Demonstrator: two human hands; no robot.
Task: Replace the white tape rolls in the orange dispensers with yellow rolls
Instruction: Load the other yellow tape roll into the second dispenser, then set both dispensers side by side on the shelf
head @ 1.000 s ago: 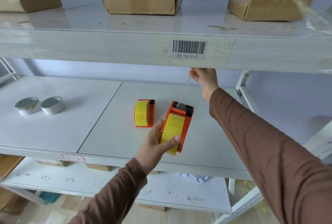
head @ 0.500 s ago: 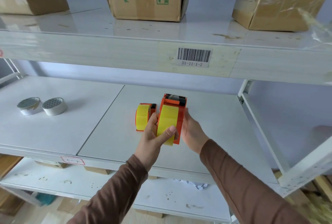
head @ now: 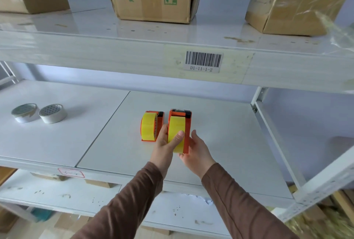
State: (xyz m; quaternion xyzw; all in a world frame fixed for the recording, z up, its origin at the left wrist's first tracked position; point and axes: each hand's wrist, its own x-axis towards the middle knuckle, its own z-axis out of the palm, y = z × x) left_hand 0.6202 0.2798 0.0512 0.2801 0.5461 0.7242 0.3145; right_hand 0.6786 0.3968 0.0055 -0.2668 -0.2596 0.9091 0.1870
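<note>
I see a white shelf (head: 220, 133) with two white tape rolls (head: 39, 113) lying flat side by side at its far left. Near the middle an orange dispenser (head: 153, 126) with a yellow roll stands directly on the shelf board

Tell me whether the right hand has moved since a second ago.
Yes. The right hand has come down and toward the person, from under the barcode label on the upper shelf to the right side of the held dispenser.
</note>
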